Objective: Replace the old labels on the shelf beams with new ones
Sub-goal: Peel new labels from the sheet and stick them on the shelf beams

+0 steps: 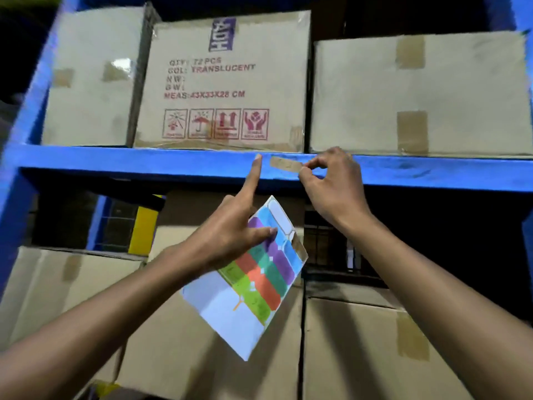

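Observation:
A blue shelf beam [144,164] runs across the view. A worn tan label [284,164] is stuck on its front face. My right hand [331,186] pinches the right end of that label between thumb and forefinger. My left hand [227,226] holds a sheet of coloured labels [253,272] with thumb and lower fingers. Its index finger points up and touches the beam just left of the old label. The sheet has blue, purple, green, orange and white labels, and hangs tilted below the beam.
Cardboard boxes [222,82] stand on the shelf above the beam, the middle one printed "TRANSLUCENT". More cardboard boxes [375,342] fill the level below. A blue upright [26,116] rises at the left. A yellow post [142,229] shows behind.

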Demonstrator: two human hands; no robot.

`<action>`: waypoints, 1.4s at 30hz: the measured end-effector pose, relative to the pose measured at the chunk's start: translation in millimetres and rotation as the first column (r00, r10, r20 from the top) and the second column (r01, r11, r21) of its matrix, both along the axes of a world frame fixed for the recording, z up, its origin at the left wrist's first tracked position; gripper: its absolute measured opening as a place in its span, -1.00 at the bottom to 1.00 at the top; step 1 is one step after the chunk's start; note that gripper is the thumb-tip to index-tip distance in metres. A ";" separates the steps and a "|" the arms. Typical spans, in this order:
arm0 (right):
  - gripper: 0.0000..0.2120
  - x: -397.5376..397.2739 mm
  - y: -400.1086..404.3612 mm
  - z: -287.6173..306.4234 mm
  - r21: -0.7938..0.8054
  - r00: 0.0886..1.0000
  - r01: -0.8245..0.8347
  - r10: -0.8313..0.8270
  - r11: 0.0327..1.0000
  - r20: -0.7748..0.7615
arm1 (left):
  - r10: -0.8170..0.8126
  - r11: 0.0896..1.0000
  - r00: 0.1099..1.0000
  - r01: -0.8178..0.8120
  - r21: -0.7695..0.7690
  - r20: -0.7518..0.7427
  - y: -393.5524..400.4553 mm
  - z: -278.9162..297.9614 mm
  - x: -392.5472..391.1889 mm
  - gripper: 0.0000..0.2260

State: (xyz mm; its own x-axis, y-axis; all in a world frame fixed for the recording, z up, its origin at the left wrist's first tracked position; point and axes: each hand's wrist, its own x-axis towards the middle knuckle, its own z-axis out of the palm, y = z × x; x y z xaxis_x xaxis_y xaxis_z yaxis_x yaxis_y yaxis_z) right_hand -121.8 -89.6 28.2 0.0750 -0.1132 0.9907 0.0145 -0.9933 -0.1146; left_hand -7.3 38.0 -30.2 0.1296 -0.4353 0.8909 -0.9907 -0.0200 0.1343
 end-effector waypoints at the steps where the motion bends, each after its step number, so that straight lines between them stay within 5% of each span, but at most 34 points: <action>1: -0.84 5.2 3.6 3.4 -0.017 1.000 0.024 -0.024 1.000 -0.004 | 0.008 1.000 1.000 -0.008 0.005 -0.003 4.4 2.2 6.8 0.05; 13: -0.78 37.1 29.2 15.7 -0.087 0.972 0.229 -0.233 0.970 -0.040 | 0.070 0.976 0.997 -0.071 0.206 0.013 18.2 28.8 38.2 0.10; 21: -0.79 36.6 30.8 16.8 -0.097 0.961 0.266 -0.271 0.959 -0.048 | 0.302 0.855 0.941 -0.339 0.392 0.154 5.5 43.9 45.7 0.12; 42: -0.85 35.6 21.9 17.1 -0.145 0.905 0.413 -0.423 0.899 -0.044 | 0.254 0.874 0.954 -0.296 0.386 0.156 9.1 44.9 50.1 0.10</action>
